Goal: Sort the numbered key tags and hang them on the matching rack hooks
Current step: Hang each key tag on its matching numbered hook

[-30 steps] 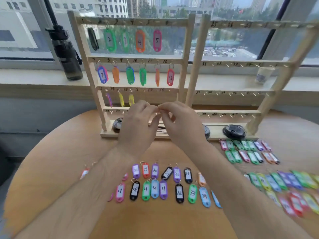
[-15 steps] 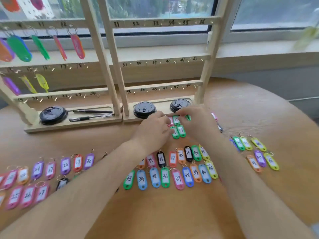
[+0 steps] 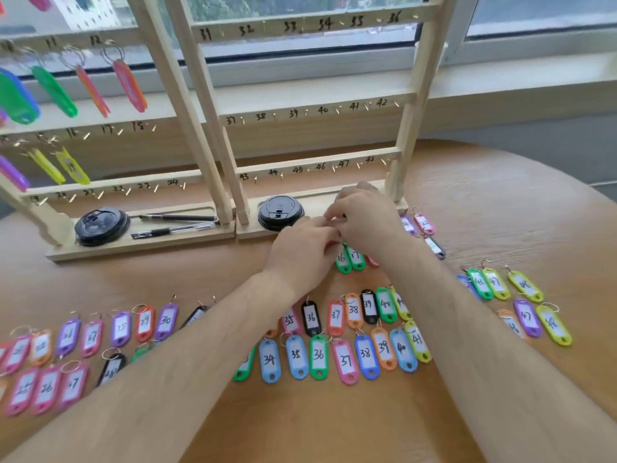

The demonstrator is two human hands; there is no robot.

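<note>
Left hand [image 3: 302,253]: knuckles up over the loose cluster beside the base of the right rack [image 3: 415,105]; fingers curled, tips meeting those of the other hand.
Right hand [image 3: 365,217]: arched over the same spot, fingers bent downward.
Grip state: the fingertips of both hands are drawn together, but what lies between them is hidden. Whether a tag is grasped cannot be told.
Tags at hand: green tags marked 16 and 17 [image 3: 356,259] lie flat on the table [image 3: 334,426], just below the fingertips.
Probable reason: hooks 16 and 17 [image 3: 87,135] on the left rack [image 3: 168,78] are bare, so these tags are likely next to be hung.
Sorted rows [image 3: 345,360]: tags laid face up in number order, so each number reads at a glance.
Hung tags [image 3: 128,85]: suspended by their rings from the left rack's upper rails.
Surface: round wooden table; both racks stand toward its far side.
Rack bases: black cup lids [image 3: 280,212] and two pens [image 3: 173,228].
Room: windowsill [image 3: 500,81] and window behind the racks.
</note>
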